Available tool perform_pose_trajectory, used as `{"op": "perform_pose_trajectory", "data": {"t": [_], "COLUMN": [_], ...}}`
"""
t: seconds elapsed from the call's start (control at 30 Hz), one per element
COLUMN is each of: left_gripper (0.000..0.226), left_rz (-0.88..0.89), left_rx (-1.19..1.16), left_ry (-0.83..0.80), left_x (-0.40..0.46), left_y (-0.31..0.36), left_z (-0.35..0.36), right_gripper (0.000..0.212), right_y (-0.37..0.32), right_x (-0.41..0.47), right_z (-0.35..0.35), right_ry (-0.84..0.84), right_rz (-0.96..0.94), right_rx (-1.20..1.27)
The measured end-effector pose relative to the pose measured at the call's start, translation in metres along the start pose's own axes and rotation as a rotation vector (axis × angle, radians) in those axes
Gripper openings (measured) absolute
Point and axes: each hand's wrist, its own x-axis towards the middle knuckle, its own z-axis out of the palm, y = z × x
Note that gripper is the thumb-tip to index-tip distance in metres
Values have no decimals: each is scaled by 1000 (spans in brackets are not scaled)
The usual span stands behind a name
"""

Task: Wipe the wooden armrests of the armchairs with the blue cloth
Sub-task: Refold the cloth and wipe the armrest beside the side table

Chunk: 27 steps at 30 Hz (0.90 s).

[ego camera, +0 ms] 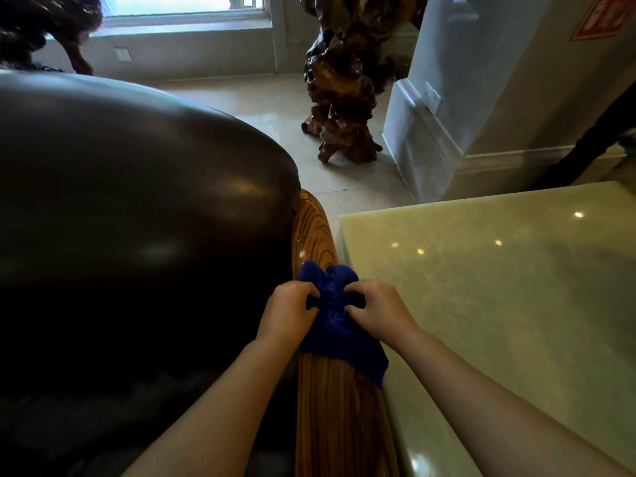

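A long wooden armrest (pixel 339 418) with strong grain runs from the bottom centre up past the dark leather back of the armchair (pixel 137 208). A bunched blue cloth (pixel 339 332) lies across the armrest about halfway along. My left hand (pixel 287 313) pinches the cloth's left side and my right hand (pixel 377 309) pinches its right side. Both hands rest on top of the armrest, close together. One corner of the cloth hangs over the armrest's right edge.
A glossy pale stone tabletop (pixel 499 287) stands right against the armrest on the right. A carved dark root sculpture (pixel 344 87) stands on the tiled floor (pixel 275 108) ahead, beside a white wall corner (pixel 426 132). A window (pixel 186 8) is at the back.
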Motion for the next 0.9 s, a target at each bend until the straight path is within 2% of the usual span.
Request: {"op": "perform_pose_trajectory", "data": {"t": [0.17, 0.43, 0.7, 0.9], "left_gripper": [21, 19, 19, 18], "left_rz": [-91, -100, -77, -98], "left_rx": [-56, -132, -146, -108], "left_ry": [-73, -14, 82, 158], "left_x": [-5, -29, -88, -170], "left_y": [4, 40, 107, 130], "left_z": [-24, -89, -221, -330], "right_gripper": [27, 25, 20, 14], "right_y": [-6, -48, -165, -276], "right_x": [-13, -36, -79, -122], "right_z": [-15, -81, -188, -233], "right_ry": [-42, -31, -30, -51], "right_rz": [23, -16, -165, -335], "right_rx": [81, 118, 89, 35]}}
